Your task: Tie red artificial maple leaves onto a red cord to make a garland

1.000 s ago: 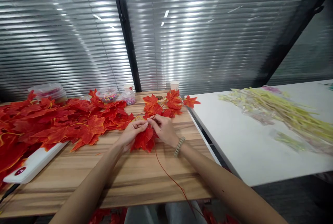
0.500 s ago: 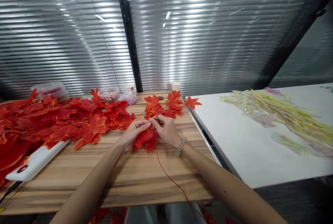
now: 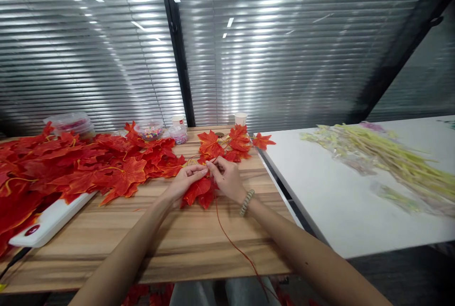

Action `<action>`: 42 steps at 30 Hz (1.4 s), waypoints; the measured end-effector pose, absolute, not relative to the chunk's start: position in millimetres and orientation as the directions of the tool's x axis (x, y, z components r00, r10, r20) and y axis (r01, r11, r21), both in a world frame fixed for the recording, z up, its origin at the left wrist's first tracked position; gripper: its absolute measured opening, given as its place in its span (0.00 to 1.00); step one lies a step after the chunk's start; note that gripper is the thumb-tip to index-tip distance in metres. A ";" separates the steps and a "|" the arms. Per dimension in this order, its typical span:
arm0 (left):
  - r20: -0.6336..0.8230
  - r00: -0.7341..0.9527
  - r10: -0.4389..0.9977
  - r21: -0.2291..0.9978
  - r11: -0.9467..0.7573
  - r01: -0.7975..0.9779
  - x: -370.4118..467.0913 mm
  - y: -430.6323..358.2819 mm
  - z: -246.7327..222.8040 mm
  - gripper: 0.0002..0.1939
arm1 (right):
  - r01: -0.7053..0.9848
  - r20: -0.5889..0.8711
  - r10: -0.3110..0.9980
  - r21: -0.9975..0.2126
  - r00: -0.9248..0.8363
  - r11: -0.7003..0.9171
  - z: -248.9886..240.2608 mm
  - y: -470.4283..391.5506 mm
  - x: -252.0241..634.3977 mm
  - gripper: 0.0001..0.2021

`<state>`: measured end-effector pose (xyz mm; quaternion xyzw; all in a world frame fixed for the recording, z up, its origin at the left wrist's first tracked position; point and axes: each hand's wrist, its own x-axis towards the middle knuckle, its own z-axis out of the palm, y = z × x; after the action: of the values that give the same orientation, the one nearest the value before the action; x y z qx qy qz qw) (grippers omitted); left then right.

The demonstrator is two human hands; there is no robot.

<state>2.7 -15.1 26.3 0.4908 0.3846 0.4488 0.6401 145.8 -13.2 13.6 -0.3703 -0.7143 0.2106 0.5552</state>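
My left hand (image 3: 188, 181) and my right hand (image 3: 227, 177) meet over the wooden table, fingertips pinched close together. Red artificial maple leaves (image 3: 199, 191) hang just below the fingers, their stems at the left fingertips. A thin red cord (image 3: 227, 237) runs from beneath my right hand over the table's front edge towards my lap. It appears pinched in my right fingers, though the exact point of grip is hidden. Beyond the hands lies a spray of orange-red maple leaves (image 3: 239, 139), with thin cord around its near side.
A heap of red leaves (image 3: 121, 173) covers the left side, partly over a white power strip (image 3: 53, 220). Behind stand bead tubs (image 3: 150, 130) and a paper cup (image 3: 241, 118). A white table (image 3: 320, 192) on the right holds yellow stems (image 3: 394, 149).
Almost nothing differs. Both hands stay pinched together at the same spot, with only a very slight shift of the fingertips and of the view.
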 end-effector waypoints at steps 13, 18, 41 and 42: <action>0.019 0.297 0.955 0.984 0.034 -0.172 2.2 -15.4 21.8 0.11 | 0.316 0.624 0.772 -0.713 -0.124 0.626 13.2 -16.9 142.8 0.13; 0.020 0.291 0.957 0.973 0.049 -0.226 2.9 -15.8 22.2 0.11 | 0.304 0.629 0.766 -0.710 -0.131 0.635 13.7 -16.1 142.8 0.12; -0.056 0.234 0.971 0.903 0.149 -0.403 0.0 -11.6 18.5 0.11 | 0.305 0.632 0.770 -0.719 -0.086 0.624 16.1 -21.4 141.6 0.12; -0.053 0.197 0.979 0.894 0.135 -0.428 -0.2 -11.2 18.6 0.12 | 0.323 0.643 0.762 -0.707 -0.080 0.630 16.0 -21.9 141.2 0.11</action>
<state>-0.2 -11.2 18.6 0.3925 0.3509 0.5279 0.6665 141.2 -21.9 16.0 -0.3830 -0.7080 0.1960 0.5600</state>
